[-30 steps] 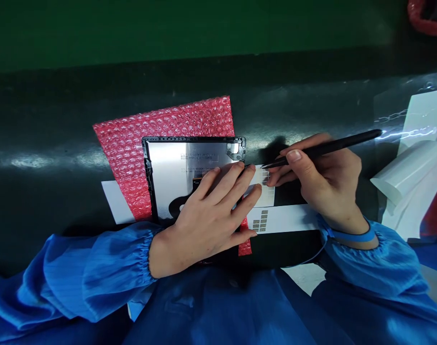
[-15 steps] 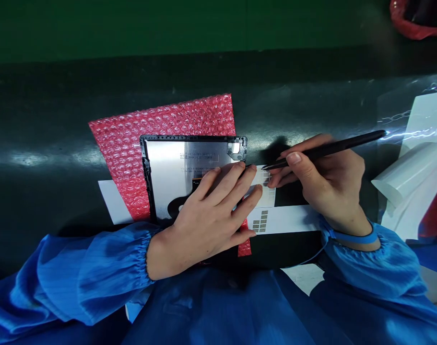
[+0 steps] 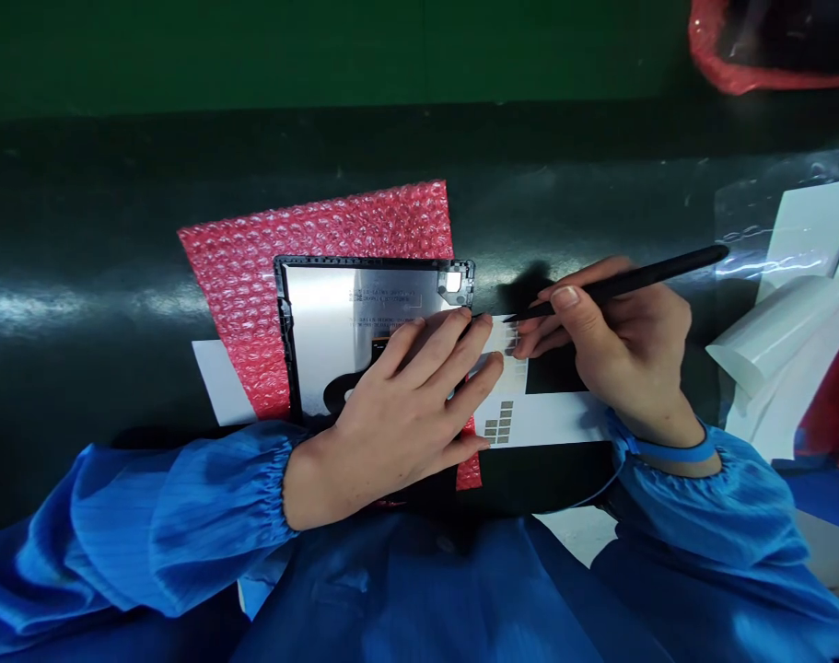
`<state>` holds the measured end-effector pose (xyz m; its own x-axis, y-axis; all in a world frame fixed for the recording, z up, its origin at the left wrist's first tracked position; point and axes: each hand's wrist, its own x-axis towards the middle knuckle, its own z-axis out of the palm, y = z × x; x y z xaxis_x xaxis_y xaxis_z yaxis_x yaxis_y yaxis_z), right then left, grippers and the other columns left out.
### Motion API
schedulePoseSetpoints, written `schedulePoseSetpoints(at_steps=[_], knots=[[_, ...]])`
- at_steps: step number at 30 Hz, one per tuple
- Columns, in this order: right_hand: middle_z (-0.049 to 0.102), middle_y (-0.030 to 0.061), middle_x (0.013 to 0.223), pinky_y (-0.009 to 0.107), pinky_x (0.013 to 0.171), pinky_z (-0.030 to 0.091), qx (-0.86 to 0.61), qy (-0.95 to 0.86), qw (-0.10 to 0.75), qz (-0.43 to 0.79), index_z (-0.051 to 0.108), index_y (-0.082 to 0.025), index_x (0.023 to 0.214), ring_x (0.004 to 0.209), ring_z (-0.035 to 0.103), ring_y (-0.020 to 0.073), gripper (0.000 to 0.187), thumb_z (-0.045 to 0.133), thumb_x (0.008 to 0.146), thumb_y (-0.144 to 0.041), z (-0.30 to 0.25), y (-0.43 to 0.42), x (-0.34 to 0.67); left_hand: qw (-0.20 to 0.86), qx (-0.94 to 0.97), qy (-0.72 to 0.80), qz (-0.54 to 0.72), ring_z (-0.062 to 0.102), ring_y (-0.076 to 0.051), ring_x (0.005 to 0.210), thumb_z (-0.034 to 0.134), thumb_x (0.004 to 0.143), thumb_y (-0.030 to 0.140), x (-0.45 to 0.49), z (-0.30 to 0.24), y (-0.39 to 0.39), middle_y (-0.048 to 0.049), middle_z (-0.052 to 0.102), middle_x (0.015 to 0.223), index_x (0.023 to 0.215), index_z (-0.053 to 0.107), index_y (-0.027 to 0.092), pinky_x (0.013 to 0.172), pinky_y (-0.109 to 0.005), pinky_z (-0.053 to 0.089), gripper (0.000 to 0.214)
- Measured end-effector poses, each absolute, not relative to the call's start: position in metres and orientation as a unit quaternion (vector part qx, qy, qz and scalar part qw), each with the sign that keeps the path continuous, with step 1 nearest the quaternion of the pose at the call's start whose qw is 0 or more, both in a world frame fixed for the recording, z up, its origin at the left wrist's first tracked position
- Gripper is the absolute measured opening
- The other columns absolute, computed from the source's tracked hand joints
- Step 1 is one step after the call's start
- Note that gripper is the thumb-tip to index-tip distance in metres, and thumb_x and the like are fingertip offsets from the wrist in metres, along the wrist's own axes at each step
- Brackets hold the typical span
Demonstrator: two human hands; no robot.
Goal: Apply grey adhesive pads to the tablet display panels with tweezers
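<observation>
My left hand (image 3: 405, 405) lies palm down, fingers stretched out, across the right part of a tablet screen panel (image 3: 315, 313) with a silvery back and black frame. Its fingertips reach a pale sheet of small stickers (image 3: 516, 378) at the panel's right edge. Between thumb and fingers, my right hand (image 3: 619, 341) grips black pointed tweezers (image 3: 660, 273), their tip over that sheet near my left fingertips. Below the sheet is a white strip (image 3: 557, 419) bearing several small grey-brown squares (image 3: 500, 424). My left hand hides the panel's lower right part.
Red bubble wrap (image 3: 322, 216) lies under the panel on the dark green mat (image 3: 80, 230), with white paper (image 3: 218, 382) sticking out at left. To the right are white sheets and a curled film (image 3: 771, 331). A red-wrapped dark item (image 3: 737, 83) sits at the top right.
The view has shifted slightly, bringing more of the red-wrapped item into sight at the top right. Both hands keep nearly the same pose, and the tweezers' tip stays by the sticker sheet.
</observation>
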<state>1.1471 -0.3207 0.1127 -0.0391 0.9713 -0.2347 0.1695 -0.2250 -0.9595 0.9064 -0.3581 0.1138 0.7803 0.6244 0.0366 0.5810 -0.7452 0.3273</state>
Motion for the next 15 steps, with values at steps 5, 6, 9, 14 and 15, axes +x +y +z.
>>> schedulePoseSetpoints(at_steps=[5,6,9,14,15], knots=[[0.082,0.0007,0.070,0.029,0.049,0.067,-0.582,-0.459,0.416,0.527,0.077,-0.026,0.090,0.049,0.076,0.0189,0.027,0.092,0.094,-0.048,0.114,-0.320,1.150,0.162,0.929,0.324,0.073,0.044,-0.047,0.164,0.075,0.100,0.073,0.906,0.126,-0.363,-0.0289,0.044,0.178,0.163,0.058,0.007,0.130,-0.061,0.038,0.094],[0.082,0.0010,0.071,0.029,0.048,0.066,-0.584,-0.454,0.427,0.521,0.077,-0.026,0.090,0.049,0.076,0.0193,0.025,0.092,0.095,-0.046,0.116,-0.320,1.149,0.163,0.931,0.317,0.072,0.045,-0.048,0.163,0.075,0.099,0.074,0.904,0.133,-0.366,-0.0307,0.044,0.177,0.164,0.056,0.005,0.131,-0.060,0.038,0.097],[0.082,0.0026,0.072,0.029,0.049,0.065,-0.589,-0.452,0.451,0.495,0.080,-0.025,0.092,0.051,0.078,0.0199,0.018,0.088,0.100,-0.039,0.128,-0.323,1.136,0.139,0.946,0.285,0.062,0.068,-0.043,0.138,0.072,0.105,0.062,0.889,0.155,-0.375,-0.0280,0.070,0.149,0.157,0.062,0.002,0.118,-0.054,0.052,0.080],[0.083,0.0036,0.074,0.033,0.047,0.067,-0.566,-0.470,0.471,0.486,0.080,-0.023,0.091,0.053,0.080,0.0237,0.017,0.086,0.101,-0.036,0.147,-0.326,1.078,0.079,0.947,0.310,-0.018,0.075,-0.026,0.070,0.071,0.103,0.026,0.856,0.168,-0.385,-0.0066,0.077,0.079,0.154,0.066,0.003,0.103,-0.049,0.060,0.055],[0.083,0.0033,0.073,0.034,0.047,0.067,-0.560,-0.468,0.468,0.498,0.080,-0.023,0.090,0.053,0.080,0.0242,0.017,0.086,0.101,-0.036,0.148,-0.326,1.064,0.073,0.944,0.320,-0.031,0.073,-0.025,0.065,0.070,0.102,0.022,0.850,0.166,-0.384,-0.0048,0.076,0.075,0.156,0.065,0.003,0.108,-0.051,0.058,0.057]])
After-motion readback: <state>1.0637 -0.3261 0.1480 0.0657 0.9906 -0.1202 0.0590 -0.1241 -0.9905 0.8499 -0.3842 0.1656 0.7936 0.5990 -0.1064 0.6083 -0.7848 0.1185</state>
